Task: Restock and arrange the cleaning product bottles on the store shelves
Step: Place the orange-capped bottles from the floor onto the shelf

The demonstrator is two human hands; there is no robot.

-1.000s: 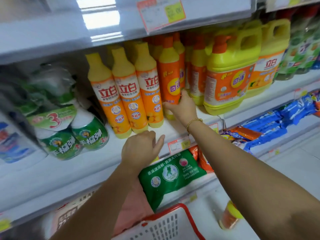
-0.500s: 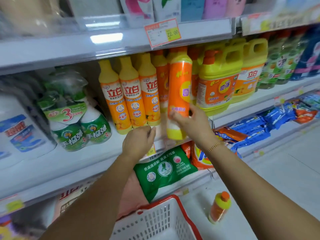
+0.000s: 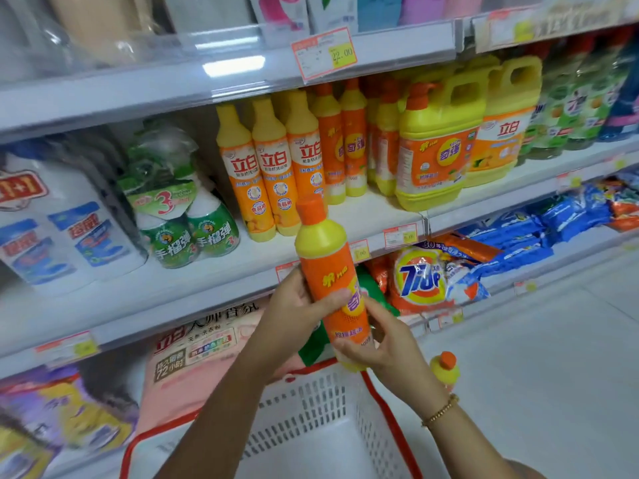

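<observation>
Cleaning product bottles [image 3: 269,167]: a packed row of tall yellow-topped ones stands along the middle shelf [image 3: 207,281], labels facing out.
Jugs [image 3: 439,146]: two big yellow ones with handles stand upright at the right end of that row, near the shelf's front edge.
Basket [image 3: 390,409]: white with a red rim, low in front of the person and right under the hands.
Orange bottle [image 3: 328,267]: off the shelf, held in the air in front of the shelf edge and above the basket. Its orange cap is up, its top tips a little to the left, and its label faces the person.
Matching pair [image 3: 354,146]: two bottles of the same orange kind stand on the shelf between the tall row and the jugs, with bare shelf in front of them.
Left hand [image 3: 294,305]: wrapped round the middle of the orange bottle, fingers [image 3: 332,297] clamped across the label.
Right hand [image 3: 383,344]: cupping the base, fingers [image 3: 349,350] clamped round the bottom edge.
Floor bottle [image 3: 446,368]: a small yellow one with an orange cap sits on the floor, just right of the basket.
Doing it well: from where I stand, the bare patch in front of the matching pair looks like the spot. I'd keep the low grip, straighten the bottle, turn its label outward, and set the base flat before letting go, without knocking its neighbours.
</observation>
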